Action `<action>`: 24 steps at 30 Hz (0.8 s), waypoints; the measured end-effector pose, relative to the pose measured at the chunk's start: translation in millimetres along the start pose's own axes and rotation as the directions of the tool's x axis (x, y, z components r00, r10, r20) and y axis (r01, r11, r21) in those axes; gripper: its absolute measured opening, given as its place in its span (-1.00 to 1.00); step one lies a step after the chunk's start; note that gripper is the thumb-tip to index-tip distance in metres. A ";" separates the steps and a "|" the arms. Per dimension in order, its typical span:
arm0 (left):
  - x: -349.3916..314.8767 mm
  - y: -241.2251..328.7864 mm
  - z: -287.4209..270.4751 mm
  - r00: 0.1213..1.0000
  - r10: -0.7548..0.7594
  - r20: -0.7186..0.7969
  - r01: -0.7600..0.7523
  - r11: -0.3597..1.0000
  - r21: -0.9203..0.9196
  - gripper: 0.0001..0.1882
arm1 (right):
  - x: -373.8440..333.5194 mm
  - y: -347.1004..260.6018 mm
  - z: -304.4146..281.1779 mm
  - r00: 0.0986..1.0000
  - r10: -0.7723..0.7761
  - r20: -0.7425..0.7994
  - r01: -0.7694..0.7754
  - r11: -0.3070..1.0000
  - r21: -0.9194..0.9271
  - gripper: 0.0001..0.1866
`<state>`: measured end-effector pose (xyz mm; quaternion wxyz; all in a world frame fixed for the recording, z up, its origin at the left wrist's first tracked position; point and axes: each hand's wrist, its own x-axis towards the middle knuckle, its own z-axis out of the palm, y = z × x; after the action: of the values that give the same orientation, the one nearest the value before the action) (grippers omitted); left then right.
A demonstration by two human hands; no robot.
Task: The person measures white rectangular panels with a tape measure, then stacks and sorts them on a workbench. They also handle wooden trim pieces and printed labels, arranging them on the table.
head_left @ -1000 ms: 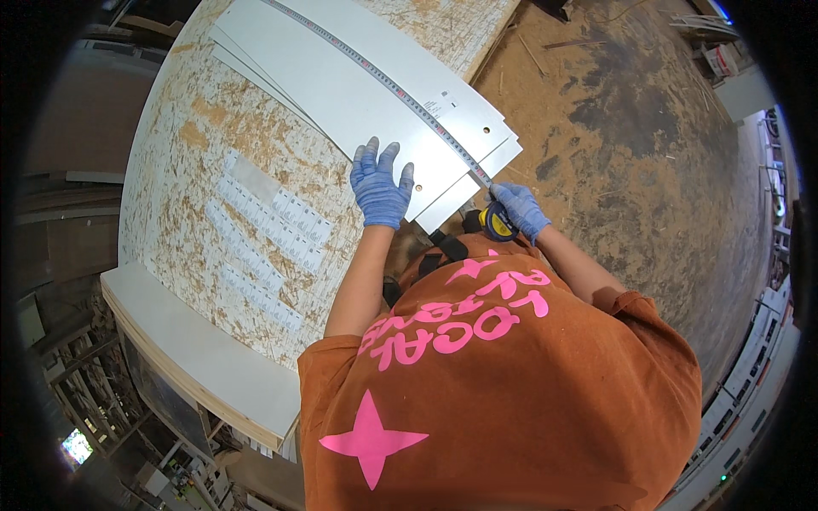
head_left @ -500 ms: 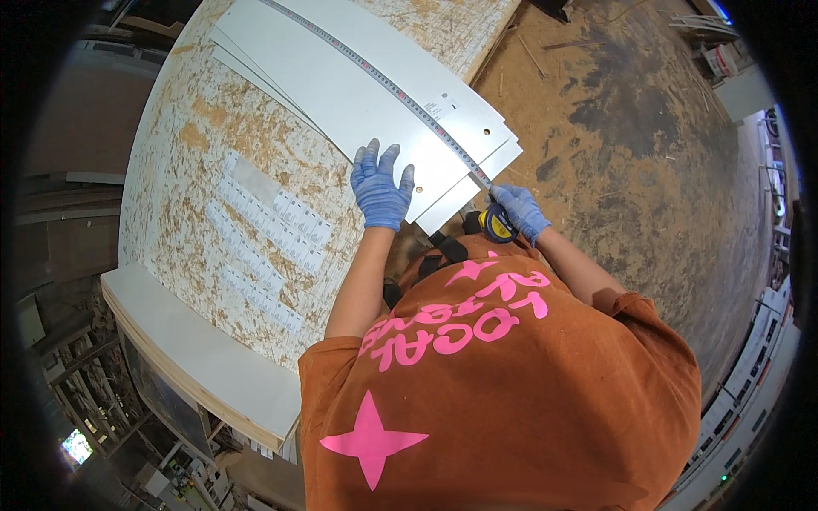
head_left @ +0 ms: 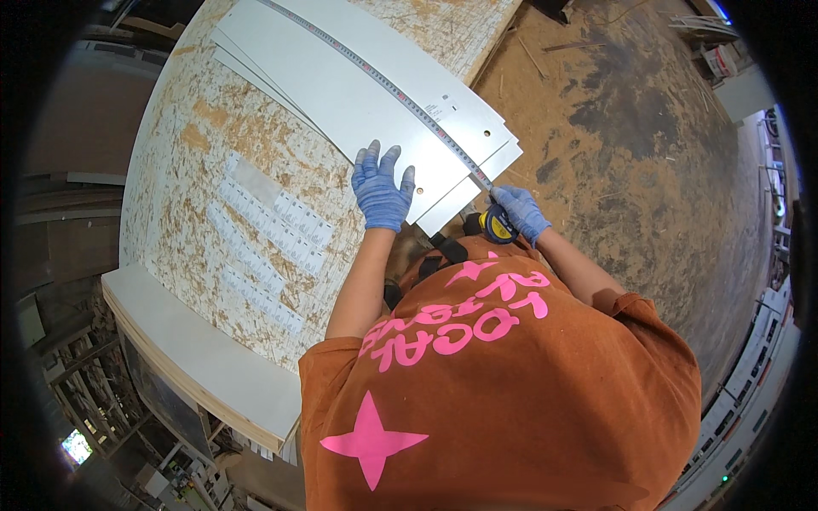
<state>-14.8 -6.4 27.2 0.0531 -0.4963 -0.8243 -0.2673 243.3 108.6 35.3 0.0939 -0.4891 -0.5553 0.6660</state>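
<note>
A stack of long white panels [head_left: 341, 94] lies on the worn table, its upper board showing two small round holes near the close end. Along that board runs the extended blade of a tape measure [head_left: 495, 224], whose case is dark blue and yellow. My right hand [head_left: 521, 211], in a blue glove, grips the tape measure where the blade leaves the case, just past the panel's near edge. My left hand [head_left: 381, 189], gloved alike, rests flat on the panel's left edge with its fingers spread. The far end of the blade runs out of view.
The table [head_left: 170, 162] has a scuffed, flaking top. Several sheets of white labels [head_left: 268, 221] lie on it, left of my left hand. A pale board [head_left: 196, 349] edges the table at the lower left. To the right is a stained brown floor [head_left: 613, 119] with scattered wood strips.
</note>
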 end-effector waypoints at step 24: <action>1.5 3.2 -3.9 1.000 -0.002 0.014 0.002 1.000 0.002 -0.51 | -1.3 -2.1 1.0 1.000 0.005 -0.003 -0.005 1.000 0.015 -0.62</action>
<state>-13.6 -5.9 32.3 0.0476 -0.4971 -0.8254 -0.2633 242.3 107.9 37.6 0.0964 -0.4908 -0.5490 0.6696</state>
